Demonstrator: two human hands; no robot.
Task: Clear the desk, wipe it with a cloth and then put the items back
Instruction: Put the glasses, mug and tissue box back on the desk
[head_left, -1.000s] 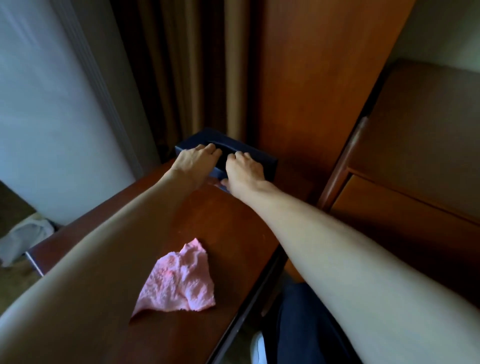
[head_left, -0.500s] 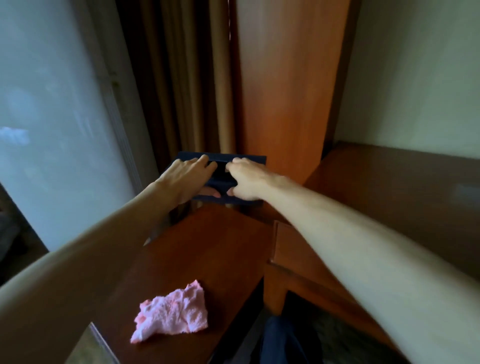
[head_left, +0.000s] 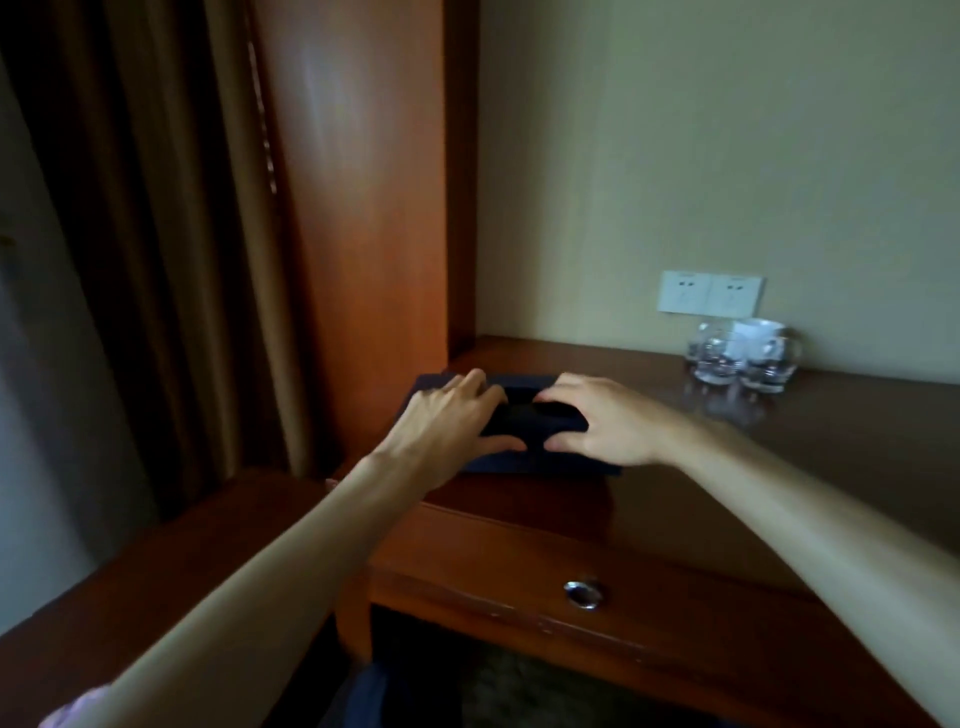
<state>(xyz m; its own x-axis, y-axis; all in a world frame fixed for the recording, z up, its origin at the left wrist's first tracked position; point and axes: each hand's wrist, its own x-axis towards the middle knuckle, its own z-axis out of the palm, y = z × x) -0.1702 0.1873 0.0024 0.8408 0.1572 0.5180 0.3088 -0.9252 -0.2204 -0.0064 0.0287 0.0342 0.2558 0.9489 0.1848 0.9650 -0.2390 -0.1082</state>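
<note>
On desk (head_left: 779, 467) corner: left hand (head_left: 447, 415), right hand (head_left: 602, 421) clamped on dark box (head_left: 519, 457); box mostly hidden, dim.

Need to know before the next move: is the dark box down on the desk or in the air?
Down: box lies flat on the desk, both hands gripping it.

Both hands hide the middle of the dark box (head_left: 519, 462); the pink cloth (head_left: 72, 709) is cut off by the frame's bottom edge.
</note>
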